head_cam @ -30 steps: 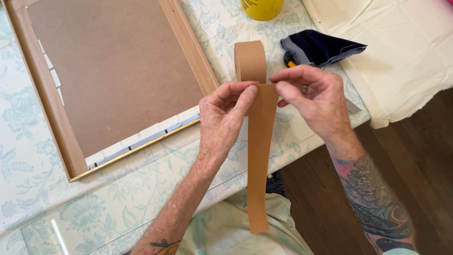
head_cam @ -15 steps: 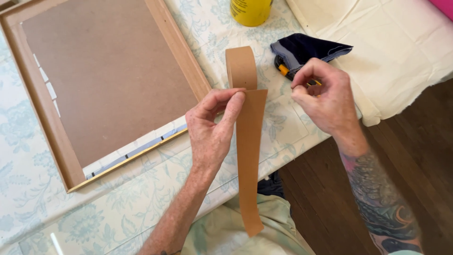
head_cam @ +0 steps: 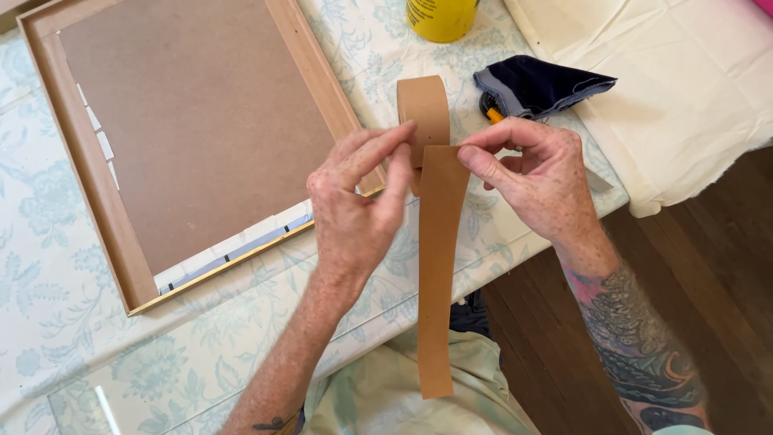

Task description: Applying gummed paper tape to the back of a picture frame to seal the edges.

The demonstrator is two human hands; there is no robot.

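Brown paper tape [head_cam: 439,266] — both hands [head_cam: 354,217]

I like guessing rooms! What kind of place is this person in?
Probably a home craft table. A wooden picture frame lies face down on a flowery tablecloth, both hands, left and right, hold a strip of brown paper tape, and there is wooden floor.

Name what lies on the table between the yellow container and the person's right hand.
In the head view, a dark blue cloth lies between the yellow container and the right hand.
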